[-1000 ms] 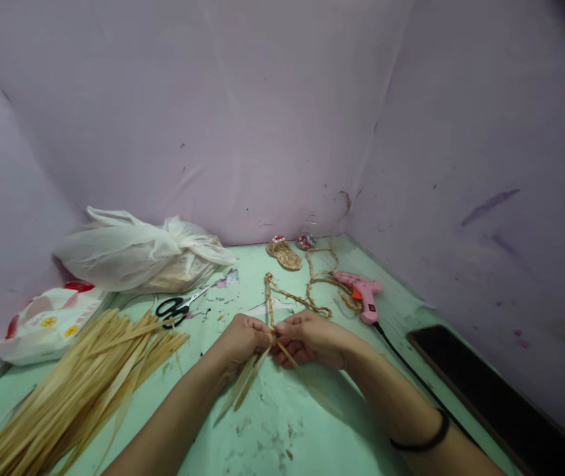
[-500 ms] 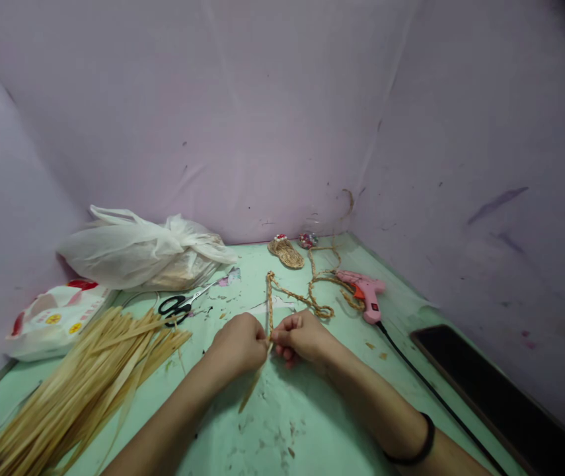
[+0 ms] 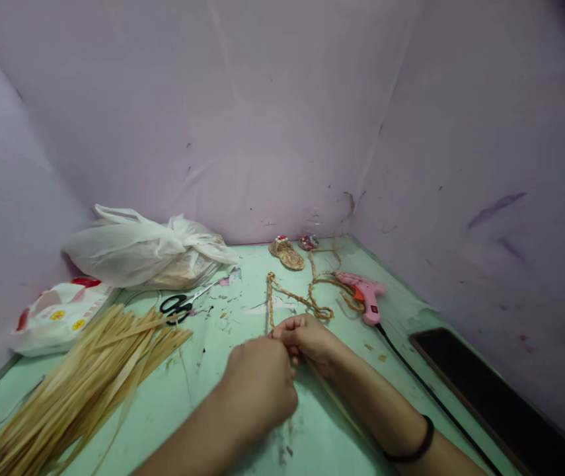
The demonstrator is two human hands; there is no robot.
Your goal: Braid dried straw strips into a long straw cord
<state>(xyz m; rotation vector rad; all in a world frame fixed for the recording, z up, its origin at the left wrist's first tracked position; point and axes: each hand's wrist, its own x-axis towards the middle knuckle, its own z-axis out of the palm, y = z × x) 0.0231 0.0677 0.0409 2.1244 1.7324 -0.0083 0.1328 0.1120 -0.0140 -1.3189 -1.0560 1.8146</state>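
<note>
We pinch braid (image 3: 270, 304) at near end with right hand (image 3: 310, 342), should steady it; left hand (image 3: 262, 378) hides own grip, can't tell.

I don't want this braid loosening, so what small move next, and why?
Perhaps pinch the braid firmly with your right hand while your left hand tugs gently: the braid runs straight to where both hands meet, but its farther length lies slack on the table.

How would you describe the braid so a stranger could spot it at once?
On the green table, look to the right hand. From there the braid runs away, bends sharply and snakes right toward the pink glue gun. It is plaited and cord-like, unlike the flat, loose strips on the left.
</note>
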